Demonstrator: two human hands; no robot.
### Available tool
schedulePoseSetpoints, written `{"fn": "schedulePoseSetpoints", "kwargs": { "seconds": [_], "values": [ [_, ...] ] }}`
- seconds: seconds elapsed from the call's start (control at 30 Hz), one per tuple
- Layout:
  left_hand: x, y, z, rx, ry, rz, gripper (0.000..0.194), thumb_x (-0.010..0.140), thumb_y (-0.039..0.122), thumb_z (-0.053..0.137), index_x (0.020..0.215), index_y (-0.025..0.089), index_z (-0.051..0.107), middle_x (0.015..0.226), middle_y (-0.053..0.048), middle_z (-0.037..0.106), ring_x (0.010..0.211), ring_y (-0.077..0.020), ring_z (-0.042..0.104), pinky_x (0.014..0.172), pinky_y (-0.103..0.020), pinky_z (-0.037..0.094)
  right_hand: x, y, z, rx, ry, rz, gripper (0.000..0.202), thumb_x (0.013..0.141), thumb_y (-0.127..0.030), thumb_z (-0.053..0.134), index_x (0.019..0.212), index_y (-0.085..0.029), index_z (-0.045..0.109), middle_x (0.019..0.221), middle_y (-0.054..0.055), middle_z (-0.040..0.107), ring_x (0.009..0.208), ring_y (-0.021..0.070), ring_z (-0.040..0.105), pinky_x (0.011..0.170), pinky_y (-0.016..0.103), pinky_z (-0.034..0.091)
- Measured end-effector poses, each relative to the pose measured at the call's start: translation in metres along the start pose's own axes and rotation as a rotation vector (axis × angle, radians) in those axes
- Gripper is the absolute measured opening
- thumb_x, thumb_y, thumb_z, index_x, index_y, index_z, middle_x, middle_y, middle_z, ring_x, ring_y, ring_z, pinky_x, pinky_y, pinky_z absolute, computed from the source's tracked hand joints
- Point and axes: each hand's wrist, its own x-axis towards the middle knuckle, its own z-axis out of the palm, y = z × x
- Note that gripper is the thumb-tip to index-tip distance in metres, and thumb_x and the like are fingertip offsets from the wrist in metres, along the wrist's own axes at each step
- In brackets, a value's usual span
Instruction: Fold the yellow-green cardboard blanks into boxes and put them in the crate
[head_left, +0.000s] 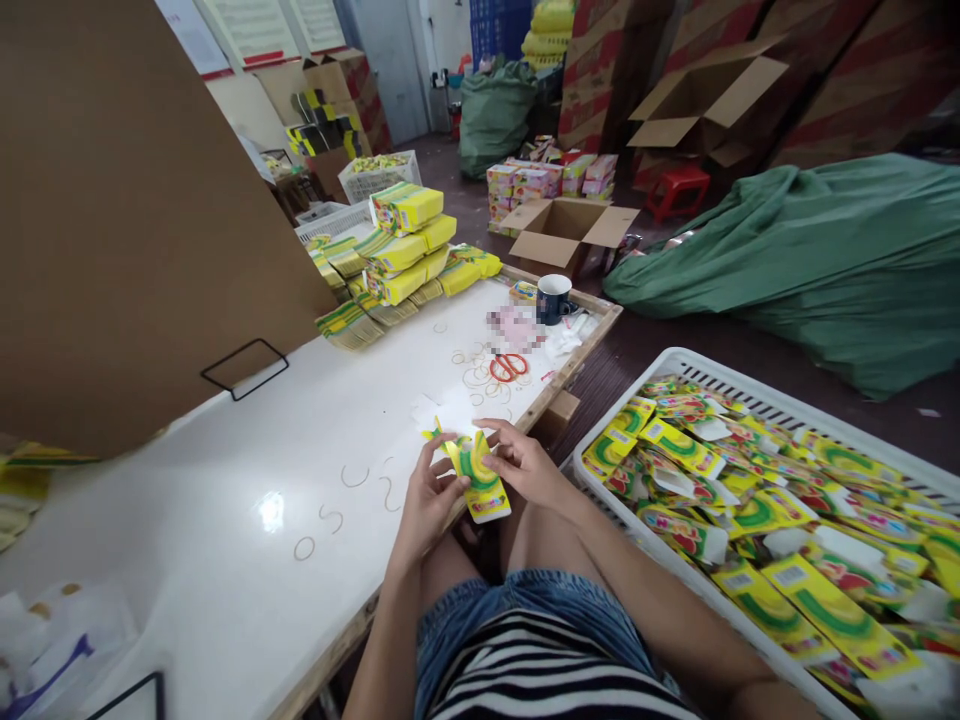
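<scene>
Between my two hands, over my lap at the table's front edge, is a small yellow and green printed carton (481, 482). Its top flaps stand apart. My left hand (433, 488) pinches the carton's left side between thumb and fingers. On the other side, my right hand (525, 462) grips it near the upper right flap. A white sheet or scrap (444, 410) lies on the table just behind the carton. To my right stands a white plastic basket (679, 358) heaped with similar yellow cartons (772, 510), many with white flaps showing.
On the white table (225, 600) are loose rubber bands (330, 518), red-handled scissors (509, 368), a dark mug (553, 300) and stacked bundles of flat yellow cartons (405, 250). A big brown cardboard panel (135, 220) stands at left. Beyond are an open box (555, 235) and green sacks (810, 260).
</scene>
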Motion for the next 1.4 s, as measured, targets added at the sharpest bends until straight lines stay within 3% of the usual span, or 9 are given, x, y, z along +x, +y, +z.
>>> {"fn": "schedulePoseSetpoints", "kwargs": {
  "seconds": [0.13, 0.27, 0.37, 0.43, 0.63, 0.8, 0.93, 1.27, 1.4],
  "values": [
    [-0.006, 0.001, 0.001, -0.037, -0.101, -0.042, 0.049, 0.075, 0.027, 0.075, 0.113, 0.023, 0.045, 0.095, -0.006, 0.071, 0.077, -0.0206, 0.072, 0.063, -0.027, 0.056, 0.003, -0.012, -0.01, 0.119, -0.1, 0.015, 0.02, 0.089, -0.036, 0.058, 0.098, -0.018, 0.062, 0.078, 0.001, 0.065, 0.072, 0.0154, 0.061, 0.067, 0.027, 0.049],
    [-0.011, -0.002, 0.005, -0.074, -0.109, -0.061, 0.058, 0.076, 0.028, 0.075, 0.122, 0.028, 0.038, 0.102, -0.006, 0.07, 0.079, -0.0208, 0.072, 0.067, -0.031, 0.058, 0.002, -0.013, -0.01, 0.017, 0.007, -0.048, 0.025, 0.091, -0.039, 0.056, 0.08, -0.017, 0.064, 0.079, 0.004, 0.065, 0.077, 0.017, 0.061, 0.072, 0.029, 0.047],
    [-0.012, -0.004, 0.006, -0.07, -0.083, -0.069, 0.079, 0.076, 0.029, 0.075, 0.137, 0.032, 0.024, 0.109, -0.009, 0.069, 0.085, -0.023, 0.072, 0.07, -0.033, 0.059, 0.001, -0.008, -0.007, 0.085, 0.064, -0.024, 0.025, 0.089, -0.039, 0.06, 0.104, -0.019, 0.062, 0.082, 0.002, 0.064, 0.072, 0.0159, 0.06, 0.067, 0.028, 0.047],
    [-0.01, -0.005, 0.006, -0.046, -0.094, -0.08, 0.076, 0.077, 0.03, 0.074, 0.137, 0.029, 0.029, 0.111, -0.011, 0.069, 0.09, -0.0242, 0.072, 0.073, -0.033, 0.059, 0.001, -0.005, -0.007, 0.131, 0.06, -0.01, 0.036, 0.088, -0.039, 0.061, 0.119, -0.021, 0.057, 0.085, 0.002, 0.064, 0.074, 0.0163, 0.061, 0.069, 0.029, 0.048],
    [-0.006, -0.006, 0.007, 0.097, -0.024, -0.053, 0.051, 0.079, 0.031, 0.07, 0.123, 0.023, 0.045, 0.112, -0.01, 0.068, 0.079, -0.0197, 0.072, 0.064, -0.028, 0.058, 0.004, -0.01, -0.023, 0.02, 0.005, -0.082, 0.039, 0.093, -0.048, 0.05, 0.093, -0.017, 0.073, 0.091, 0.008, 0.063, 0.09, 0.0203, 0.059, 0.078, 0.032, 0.048],
    [-0.005, -0.007, 0.015, 0.232, 0.036, -0.039, 0.047, 0.081, 0.026, 0.063, 0.125, 0.023, 0.045, 0.113, -0.009, 0.067, 0.076, -0.0178, 0.071, 0.063, -0.028, 0.058, 0.005, -0.016, -0.026, -0.039, -0.156, 0.128, 0.039, 0.081, -0.028, 0.065, 0.117, -0.016, 0.059, 0.062, -0.006, 0.052, 0.058, 0.0121, 0.049, 0.056, 0.022, 0.038],
    [-0.004, -0.009, 0.018, 0.209, 0.013, -0.048, 0.05, 0.081, 0.024, 0.062, 0.127, 0.023, 0.042, 0.114, -0.01, 0.066, 0.082, -0.0193, 0.071, 0.067, -0.029, 0.057, 0.008, -0.017, -0.023, -0.22, -0.136, 0.147, 0.035, 0.076, -0.014, 0.061, 0.111, -0.017, 0.058, 0.058, -0.009, 0.046, 0.054, 0.01, 0.044, 0.053, 0.02, 0.032],
    [-0.002, -0.012, 0.021, 0.163, 0.029, -0.037, 0.051, 0.08, 0.026, 0.064, 0.126, 0.022, 0.042, 0.117, -0.011, 0.066, 0.083, -0.0189, 0.07, 0.067, -0.028, 0.057, 0.008, -0.016, -0.016, -0.482, -0.121, 0.19, 0.045, 0.073, -0.01, 0.061, 0.115, -0.02, 0.051, 0.057, -0.011, 0.039, 0.052, 0.0103, 0.042, 0.055, 0.02, 0.028],
    [-0.004, -0.008, 0.021, 0.177, 0.046, -0.022, 0.05, 0.081, 0.025, 0.063, 0.127, 0.023, 0.043, 0.118, -0.01, 0.066, 0.085, -0.0182, 0.07, 0.072, -0.029, 0.058, 0.009, -0.015, -0.017, -0.366, -0.121, 0.146, 0.04, 0.074, -0.014, 0.063, 0.112, -0.02, 0.051, 0.058, -0.011, 0.039, 0.053, 0.0102, 0.042, 0.055, 0.02, 0.03]
  ]
}}
